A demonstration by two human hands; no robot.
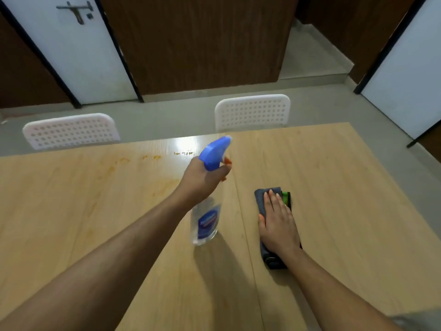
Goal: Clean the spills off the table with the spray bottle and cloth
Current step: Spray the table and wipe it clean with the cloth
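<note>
Spills (133, 170) streak your bench (334, 187) — orange smears and crumbs across its far left part, on pale wood-grain laminate with a glossy glare patch at the far edge. Two white plastic chairs (252, 111) with perforated backs stand behind it. Your left hand (202, 179) wraps the neck of the spray bottle (207, 211), lifted above the bench: clear, rounded plastic body, blue label, blue angular trigger head with an orange tip pointing away from you. Your right hand (278, 223) lies flat, fingers straight — a wide, relaxed grip pressing the cloth (261, 199), a folded grey, soft-looking pad with a green and black edge, right of the bottle.
</note>
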